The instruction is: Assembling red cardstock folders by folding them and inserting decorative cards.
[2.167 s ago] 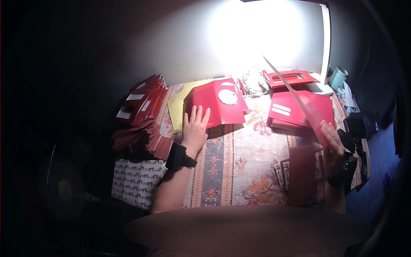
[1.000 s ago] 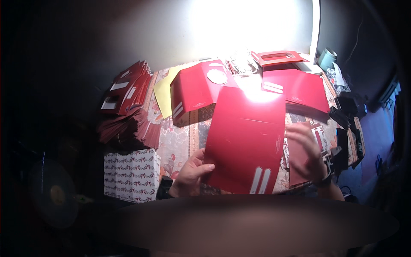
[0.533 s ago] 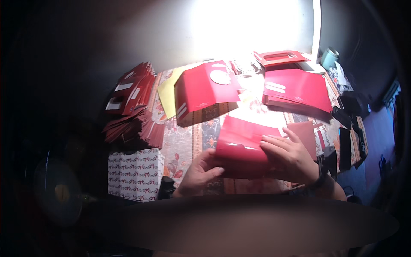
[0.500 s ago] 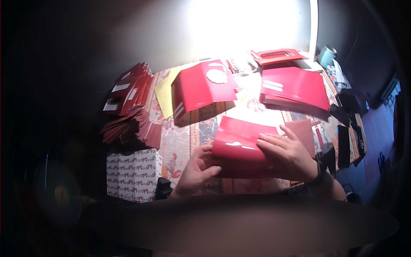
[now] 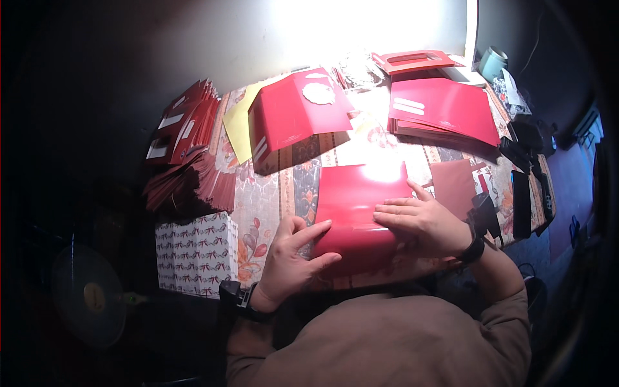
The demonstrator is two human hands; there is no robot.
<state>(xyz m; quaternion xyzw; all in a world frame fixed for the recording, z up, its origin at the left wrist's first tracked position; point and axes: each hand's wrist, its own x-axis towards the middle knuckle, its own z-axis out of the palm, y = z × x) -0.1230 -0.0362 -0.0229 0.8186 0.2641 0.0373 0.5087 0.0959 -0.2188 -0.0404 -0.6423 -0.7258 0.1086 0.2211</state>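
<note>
A glossy red card sheet lies on the table before me, its near part bent in a curve, with a bright glare at the top. My left hand is at its left edge, index finger and thumb spread apart and touching the card; the other fingers are curled. Flat across the right side of the card rests my right hand, fingers stretched out. Whether the card is one sheet or a folded one I cannot tell.
Folded red cards on yellow paper lie behind. A red card stack stands back right, red folders back left. Bow-patterned white boxes are near left. A brown-red sheet, phone and cup are right.
The red card is now lower and flatter, showing more of its far part. My left fingers have come from its edge onto its surface; my right hand stays on it. The view has shifted.
</note>
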